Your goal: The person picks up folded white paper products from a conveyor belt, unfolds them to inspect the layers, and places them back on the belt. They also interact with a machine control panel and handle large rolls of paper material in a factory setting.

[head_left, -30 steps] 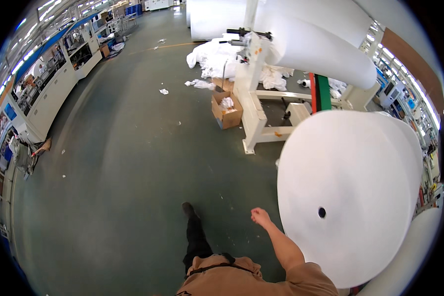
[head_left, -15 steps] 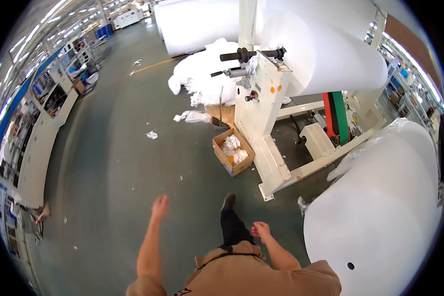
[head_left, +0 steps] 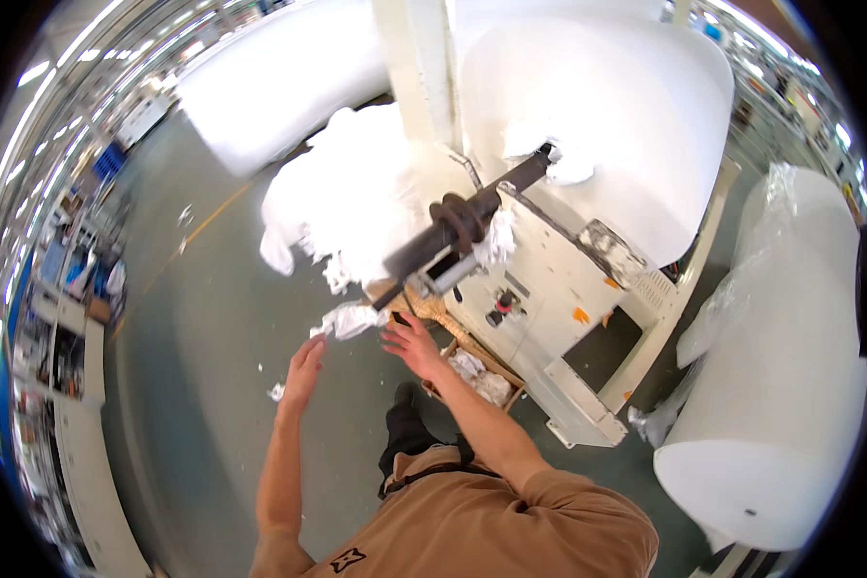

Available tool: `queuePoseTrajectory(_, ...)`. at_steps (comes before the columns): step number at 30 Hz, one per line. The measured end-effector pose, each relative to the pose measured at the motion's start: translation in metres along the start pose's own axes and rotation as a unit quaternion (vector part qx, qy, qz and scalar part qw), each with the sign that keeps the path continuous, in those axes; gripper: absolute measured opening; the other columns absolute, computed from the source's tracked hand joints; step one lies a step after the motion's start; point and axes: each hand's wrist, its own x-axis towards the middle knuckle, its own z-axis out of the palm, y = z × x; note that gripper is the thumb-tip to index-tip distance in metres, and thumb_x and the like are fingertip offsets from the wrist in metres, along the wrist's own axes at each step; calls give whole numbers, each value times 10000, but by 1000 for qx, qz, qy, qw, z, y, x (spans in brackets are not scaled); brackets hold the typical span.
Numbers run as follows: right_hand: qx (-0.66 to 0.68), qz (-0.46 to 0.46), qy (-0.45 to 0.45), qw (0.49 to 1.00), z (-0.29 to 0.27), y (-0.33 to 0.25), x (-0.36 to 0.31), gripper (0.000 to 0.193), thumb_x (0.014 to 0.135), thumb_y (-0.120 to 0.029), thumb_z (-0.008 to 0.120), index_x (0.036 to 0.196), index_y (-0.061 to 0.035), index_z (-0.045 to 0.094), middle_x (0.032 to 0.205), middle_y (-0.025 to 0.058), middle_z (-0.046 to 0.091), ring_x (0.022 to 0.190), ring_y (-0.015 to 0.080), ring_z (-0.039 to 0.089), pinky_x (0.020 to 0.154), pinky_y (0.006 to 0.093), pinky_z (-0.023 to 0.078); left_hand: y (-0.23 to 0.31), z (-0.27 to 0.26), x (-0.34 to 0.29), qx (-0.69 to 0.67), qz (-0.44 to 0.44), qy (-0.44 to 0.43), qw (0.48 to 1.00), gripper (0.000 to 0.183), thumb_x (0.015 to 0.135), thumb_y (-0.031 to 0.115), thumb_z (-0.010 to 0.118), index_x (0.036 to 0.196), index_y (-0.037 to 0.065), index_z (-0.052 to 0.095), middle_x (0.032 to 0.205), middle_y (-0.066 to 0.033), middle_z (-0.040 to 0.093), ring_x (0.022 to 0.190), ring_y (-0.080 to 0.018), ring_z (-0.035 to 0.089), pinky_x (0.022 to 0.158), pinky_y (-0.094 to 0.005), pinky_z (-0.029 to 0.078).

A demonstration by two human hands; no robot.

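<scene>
Both my hands reach forward over the floor with nothing in them. My right hand [head_left: 416, 349] has its fingers spread, just below the end of the dark metal shaft [head_left: 433, 243] that sticks out of the cream machine frame [head_left: 511, 323]. A thin dark lever [head_left: 388, 295] hangs under the shaft, close above my fingertips; whether they touch cannot be made out. My left hand [head_left: 304, 374] is raised with loosely extended fingers, apart from the shaft. Past it on the floor lies a crumpled white scrap [head_left: 352, 320]. The shaft runs to a huge white roll [head_left: 617, 125].
A cardboard box [head_left: 512, 374] of white scraps stands against the frame's foot, partly behind my right forearm. Beyond it spreads a large white heap [head_left: 342, 193]. Another wrapped white roll [head_left: 771, 337] lies at the right. Cabinets [head_left: 82, 453] line the left side.
I have stepped closer to the machine, so the shaft and frame look larger. Both hands have come up and forward, the right one opening from a loose curl toward the lever.
</scene>
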Motion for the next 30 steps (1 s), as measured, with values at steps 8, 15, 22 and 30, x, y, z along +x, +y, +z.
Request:
queuePoseTrajectory(8, 171, -68, -158, 970, 19, 41, 104, 118, 961, -205, 629, 951, -117, 551, 862, 25, 574, 798, 129, 567, 619, 298, 457, 87, 74, 224, 134, -173, -462, 860, 574, 955, 411, 593, 1393, 49, 507, 1190, -83, 633, 1091, -180, 621, 875, -336, 529)
queuePoseTrajectory(15, 209, -4, 316, 925, 44, 27, 17, 88, 925, -134, 573, 972, -193, 617, 834, -24, 582, 689, 139, 578, 543, 276, 426, -4, 133, 176, -243, -281, -634, 679, 488, 935, 245, 641, 1339, 10, 503, 1209, -155, 641, 1105, -227, 630, 931, -382, 519)
queuePoseTrajectory(22, 226, -40, 385, 894, 124, 2, 81, 196, 850, -67, 569, 700, -174, 503, 543, -38, 415, 399, 134, 385, 380, 276, 266, 38, 105, 244, -141, -433, -594, 663, 403, 930, 182, 608, 1303, 61, 517, 1142, -106, 654, 998, -195, 651, 847, -345, 546)
queuePoseTrajectory(30, -13, -59, 454, 889, 32, 73, 62, 291, 831, -6, 581, 586, -95, 452, 521, 16, 409, 406, 172, 467, 383, 303, 281, -56, 147, 226, -215, -359, -628, 656, 238, 885, 230, 681, 1003, 28, 643, 881, -35, 647, 810, -129, 631, 712, -293, 521)
